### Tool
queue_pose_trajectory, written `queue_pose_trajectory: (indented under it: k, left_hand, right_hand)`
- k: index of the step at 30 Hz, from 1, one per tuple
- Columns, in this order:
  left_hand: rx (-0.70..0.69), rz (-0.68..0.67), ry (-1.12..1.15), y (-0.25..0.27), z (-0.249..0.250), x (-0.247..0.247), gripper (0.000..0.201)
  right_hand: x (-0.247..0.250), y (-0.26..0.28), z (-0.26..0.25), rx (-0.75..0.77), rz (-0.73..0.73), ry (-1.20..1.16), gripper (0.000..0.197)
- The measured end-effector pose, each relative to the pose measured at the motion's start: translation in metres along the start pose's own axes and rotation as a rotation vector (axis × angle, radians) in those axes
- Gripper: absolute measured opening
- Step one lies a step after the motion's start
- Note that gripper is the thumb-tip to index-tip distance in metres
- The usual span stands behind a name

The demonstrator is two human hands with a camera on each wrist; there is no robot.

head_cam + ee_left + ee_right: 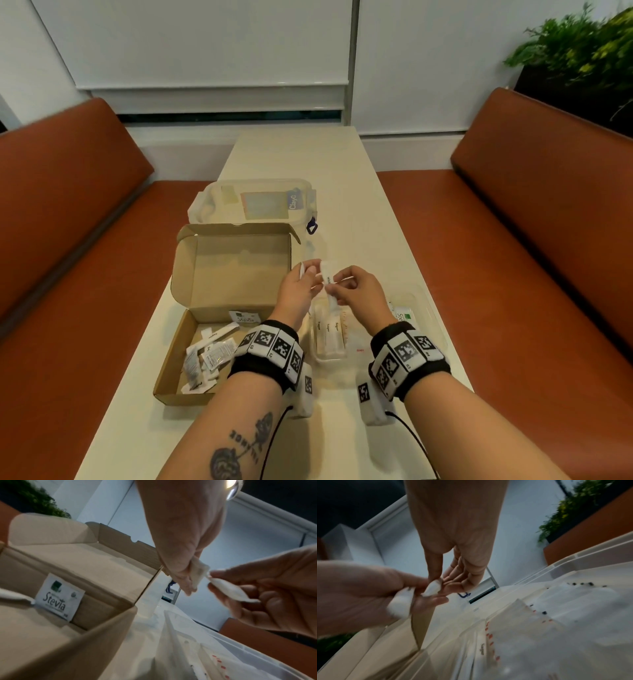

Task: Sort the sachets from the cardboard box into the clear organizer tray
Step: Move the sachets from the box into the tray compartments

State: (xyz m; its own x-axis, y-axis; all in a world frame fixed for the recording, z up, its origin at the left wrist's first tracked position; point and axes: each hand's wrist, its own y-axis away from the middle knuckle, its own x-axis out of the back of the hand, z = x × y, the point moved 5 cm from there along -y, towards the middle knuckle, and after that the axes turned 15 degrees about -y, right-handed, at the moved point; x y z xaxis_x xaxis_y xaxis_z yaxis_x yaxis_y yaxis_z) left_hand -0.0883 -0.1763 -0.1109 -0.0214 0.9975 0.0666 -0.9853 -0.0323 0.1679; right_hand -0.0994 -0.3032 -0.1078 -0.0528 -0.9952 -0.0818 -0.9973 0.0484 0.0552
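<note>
The open cardboard box [191, 274] lies on the left of the table, with several white sachets [209, 356] in its near end and a Stevia sachet [60, 599] leaning on its wall. The clear organizer tray [430, 308] sits to the right, under my hands; sugar sticks [329, 330] lie in its left compartment. My left hand [312, 272] and right hand [337, 291] meet above the tray's far left corner. The left hand pinches a white sachet [199, 572]. The right hand pinches another white stick sachet [432, 589] that hangs down towards the tray.
A clear lidded container [253, 202] stands behind the box. A Stevia sachet [404, 315] lies in the tray's right compartment. Orange benches [513, 274] flank the narrow table [308, 154], and a plant [582, 51] stands at the far right.
</note>
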Motion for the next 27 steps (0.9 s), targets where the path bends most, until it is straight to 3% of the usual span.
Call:
queue_pose_trajectory:
  k: [5,9,12,17,22,24,27]
  left_hand:
    - [0.029,-0.024,-0.149,0.003,0.001,-0.005,0.013]
    - [0.112,0.023,-0.028,0.002,-0.004,-0.007,0.009]
    - [0.190,0.022,0.093,0.002,-0.009,-0.008,0.018]
    - [0.322,-0.022,0.106,0.003,-0.018,-0.009,0.039]
    - [0.281,-0.028,0.027,0.004,-0.021,-0.005,0.024]
    - [0.273,0.027,0.011,0.003,-0.022,-0.001,0.019]
    - [0.298,0.119,-0.005,-0.001,-0.022,0.005,0.023]
  right_hand:
    - [0.011,0.000,-0.009,0.051,0.010,-0.027,0.016]
    - [0.010,0.004,-0.008,-0.037,-0.026,-0.005,0.026]
    - [0.013,0.004,-0.014,-0.049,-0.018,0.022,0.019]
    - [0.011,0.004,-0.031,0.032,0.001,0.114,0.005]
    - [0.001,0.007,-0.035,0.045,-0.061,0.180,0.011]
    - [-0.001,0.007,-0.028,0.003,-0.083,0.210,0.011]
    - [0.005,0.006,-0.014,-0.041,0.016,0.298,0.010]
